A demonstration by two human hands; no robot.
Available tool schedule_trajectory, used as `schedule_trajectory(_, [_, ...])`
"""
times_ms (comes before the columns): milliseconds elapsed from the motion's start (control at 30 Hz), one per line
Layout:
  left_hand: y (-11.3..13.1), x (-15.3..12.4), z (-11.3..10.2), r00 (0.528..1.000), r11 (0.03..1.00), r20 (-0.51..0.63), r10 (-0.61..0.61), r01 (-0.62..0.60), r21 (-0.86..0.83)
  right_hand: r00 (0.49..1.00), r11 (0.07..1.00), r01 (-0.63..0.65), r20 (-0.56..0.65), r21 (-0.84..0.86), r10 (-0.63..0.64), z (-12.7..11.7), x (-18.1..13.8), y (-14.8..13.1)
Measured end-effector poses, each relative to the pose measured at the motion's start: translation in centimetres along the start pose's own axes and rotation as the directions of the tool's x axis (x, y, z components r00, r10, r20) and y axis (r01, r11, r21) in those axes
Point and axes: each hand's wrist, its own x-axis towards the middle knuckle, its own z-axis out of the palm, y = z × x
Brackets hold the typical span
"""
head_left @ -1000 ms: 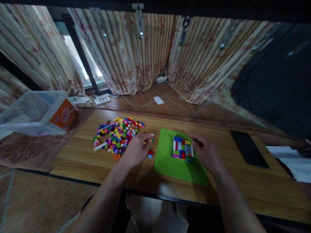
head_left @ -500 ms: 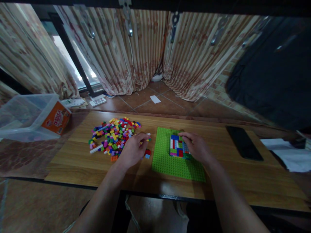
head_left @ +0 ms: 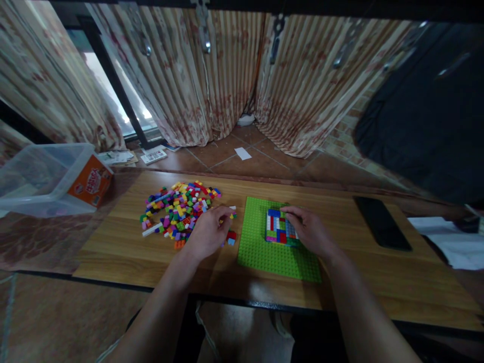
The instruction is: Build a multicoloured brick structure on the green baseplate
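Observation:
My left hand [head_left: 210, 229] hovers at the right side of a loose pile of coloured toy bricks [head_left: 181, 210], its thumb and fingertips pinched together. Whatever they may hold is too small to make out. Beside its fingers lie a few separate bricks, a red one [head_left: 231, 235] among them. On the green baseplate [head_left: 257, 259] sits a flat, multicoloured brick build [head_left: 280, 227] with a blue back edge. My right hand [head_left: 308, 228] reaches over its right side, fingertips closed at the back right corner. The hand covers part of the build, and I cannot see what its fingertips grip.
A black phone [head_left: 381, 223] lies on the wooden table [head_left: 151, 264] at the right, with white paper [head_left: 446, 239] beyond it. At the far left stands a clear plastic bin [head_left: 49, 176] with an orange label. Striped curtains [head_left: 212, 85] hang behind the table.
The whole view has shifted slightly. Both hands keep nearly the same places over the bricks and the build, with fingers still closed.

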Motion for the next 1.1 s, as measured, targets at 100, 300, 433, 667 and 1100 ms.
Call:
schedule_trajectory(100, [-0.07, 0.01, 0.02, 1.000, 1.000, 0.010, 0.005, -0.005, 0.015, 1.000, 1.000, -0.022, 0.008, 0.015, 0.022, 0.06, 0.15, 0.10])
schedule_trajectory(300, [-0.05, -0.04, 0.07, 1.000, 0.999, 0.011, 0.011, -0.011, 0.047, 0.997, 0.994, -0.070, 0.017, 0.087, 0.069, 0.23, 0.29, 0.26])
schedule_trajectory(433, [-0.15, -0.08, 0.23, 1.000, 0.998, 0.009, 0.012, -0.012, 0.058, 0.996, 0.987, -0.089, 0.026, 0.136, 0.086, 0.30, 0.39, 0.37])
schedule_trajectory(667, [-0.46, -0.18, 0.51, 1.000, 0.995, 0.017, 0.015, -0.017, 0.103, 0.997, 0.989, -0.077, 0.017, 0.123, 0.076, 0.42, 0.60, 0.62])
schedule_trajectory(1100, [-0.58, -0.12, 0.59, 0.999, 0.994, -0.003, 0.036, -0.036, 0.106, 0.997, 0.987, -0.017, -0.075, 0.160, 0.030, 0.18, -0.25, 0.49])
